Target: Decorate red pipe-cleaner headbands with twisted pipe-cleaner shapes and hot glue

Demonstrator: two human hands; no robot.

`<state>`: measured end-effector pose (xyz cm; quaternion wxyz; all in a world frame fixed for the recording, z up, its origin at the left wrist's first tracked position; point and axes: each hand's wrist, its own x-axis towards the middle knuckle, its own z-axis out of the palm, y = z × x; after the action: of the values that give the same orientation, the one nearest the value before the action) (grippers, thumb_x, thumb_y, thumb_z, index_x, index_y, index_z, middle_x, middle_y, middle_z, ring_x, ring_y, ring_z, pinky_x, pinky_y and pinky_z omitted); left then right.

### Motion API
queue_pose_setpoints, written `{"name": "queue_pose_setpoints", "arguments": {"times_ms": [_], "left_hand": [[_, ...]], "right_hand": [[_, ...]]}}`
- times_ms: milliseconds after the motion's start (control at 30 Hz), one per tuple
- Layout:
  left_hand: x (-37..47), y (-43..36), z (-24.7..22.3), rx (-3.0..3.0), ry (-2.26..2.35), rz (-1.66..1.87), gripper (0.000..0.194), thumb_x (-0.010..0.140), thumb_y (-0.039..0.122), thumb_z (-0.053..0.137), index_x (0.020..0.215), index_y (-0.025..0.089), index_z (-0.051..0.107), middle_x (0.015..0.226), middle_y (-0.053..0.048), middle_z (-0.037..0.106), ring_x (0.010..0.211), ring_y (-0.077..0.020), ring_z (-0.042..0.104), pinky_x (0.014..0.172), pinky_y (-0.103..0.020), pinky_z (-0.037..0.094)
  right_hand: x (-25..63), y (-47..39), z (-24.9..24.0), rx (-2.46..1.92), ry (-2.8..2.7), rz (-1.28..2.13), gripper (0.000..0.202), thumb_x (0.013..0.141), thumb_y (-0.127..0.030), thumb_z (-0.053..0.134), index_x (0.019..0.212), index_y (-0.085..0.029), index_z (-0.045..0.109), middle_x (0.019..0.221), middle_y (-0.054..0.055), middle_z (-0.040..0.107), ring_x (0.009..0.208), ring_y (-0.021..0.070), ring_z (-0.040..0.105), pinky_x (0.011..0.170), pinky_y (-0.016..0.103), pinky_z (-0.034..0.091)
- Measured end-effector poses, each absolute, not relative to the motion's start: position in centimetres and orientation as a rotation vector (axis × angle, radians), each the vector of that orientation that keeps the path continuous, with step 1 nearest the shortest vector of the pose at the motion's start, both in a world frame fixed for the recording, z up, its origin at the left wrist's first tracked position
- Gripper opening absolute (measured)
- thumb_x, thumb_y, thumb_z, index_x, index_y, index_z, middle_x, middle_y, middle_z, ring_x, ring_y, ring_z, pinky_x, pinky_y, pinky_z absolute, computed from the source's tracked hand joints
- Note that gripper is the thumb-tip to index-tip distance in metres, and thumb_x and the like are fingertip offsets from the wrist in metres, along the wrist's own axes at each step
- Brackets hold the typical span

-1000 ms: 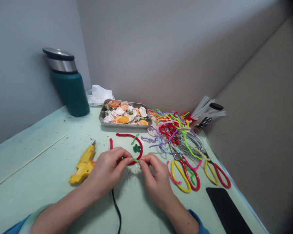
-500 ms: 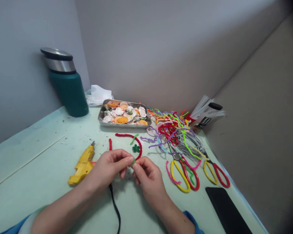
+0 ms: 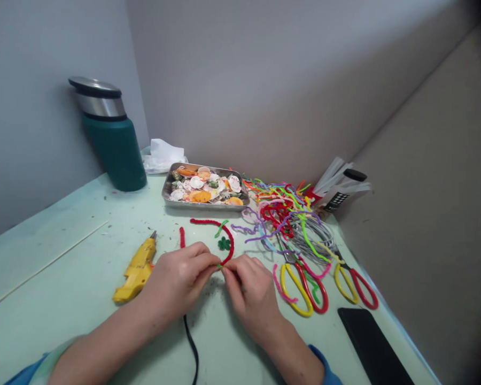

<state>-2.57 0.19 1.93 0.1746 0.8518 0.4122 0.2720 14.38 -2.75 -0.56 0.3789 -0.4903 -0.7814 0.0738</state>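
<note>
Between the fingertips of my left hand (image 3: 184,275) and my right hand (image 3: 250,289) is a small piece of green pipe cleaner (image 3: 219,266), mostly hidden by the fingers. Both hands are closed in a pinch, tips nearly touching. Just beyond them a curved red pipe cleaner (image 3: 227,234) lies on the table, with a dark green flower-shaped piece (image 3: 224,243) inside its bend and a light green bit (image 3: 221,228) against it. A short red pipe cleaner (image 3: 182,238) lies behind my left hand. Left of that hand rests a yellow hot glue gun (image 3: 136,270).
A metal tray (image 3: 206,206) of shells stands at the back, near a teal bottle (image 3: 114,152). On the right are tangled pipe cleaners (image 3: 280,214), two pairs of scissors (image 3: 304,289) (image 3: 356,286) and a black phone-like slab (image 3: 372,345). A thin stick (image 3: 48,264) lies left; a black cord (image 3: 190,342) runs frontward.
My fingers have turned down and closed in further around the green pipe cleaner piece, so less of it shows. My left hand's knuckles have rolled forward. The things on the table have stayed put.
</note>
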Motion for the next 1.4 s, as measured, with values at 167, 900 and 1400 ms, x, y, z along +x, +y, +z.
{"name": "queue_pose_setpoints", "arguments": {"times_ms": [167,900,1400], "left_hand": [[-2.6,-0.1,2.4,2.414,1.205,0.737,0.021,0.089,0.023,0.043,0.084,0.018,0.064,0.081,-0.004,0.063,0.073,-0.0159,0.058,0.065,-0.026,0.044],[-1.5,0.2,2.9,1.333,1.043,0.801,0.022,0.075,0.035,0.059,0.066,0.015,0.057,0.047,0.005,0.052,0.046,-0.0089,0.048,0.049,-0.020,0.038],[-2.6,0.2,2.1,2.409,1.113,0.880,0.021,0.084,0.015,0.047,0.094,0.021,0.065,0.087,-0.004,0.061,0.074,-0.0143,0.059,0.062,-0.023,0.046]], "right_hand": [[14.4,-2.8,-0.2,-1.269,-1.843,0.311,0.012,0.088,-0.019,0.049,0.077,-0.018,0.054,0.071,0.003,0.058,0.068,0.0159,0.052,0.063,0.029,0.037],[12.3,-3.1,-0.4,-1.139,-1.117,1.297,0.021,0.080,-0.034,0.055,0.069,-0.018,0.047,0.052,-0.006,0.045,0.045,0.0076,0.037,0.044,0.020,0.030],[14.2,-3.0,-0.4,-1.264,-1.921,0.171,0.013,0.084,-0.014,0.047,0.072,-0.019,0.051,0.067,0.002,0.053,0.064,0.0154,0.047,0.059,0.028,0.034]]}}
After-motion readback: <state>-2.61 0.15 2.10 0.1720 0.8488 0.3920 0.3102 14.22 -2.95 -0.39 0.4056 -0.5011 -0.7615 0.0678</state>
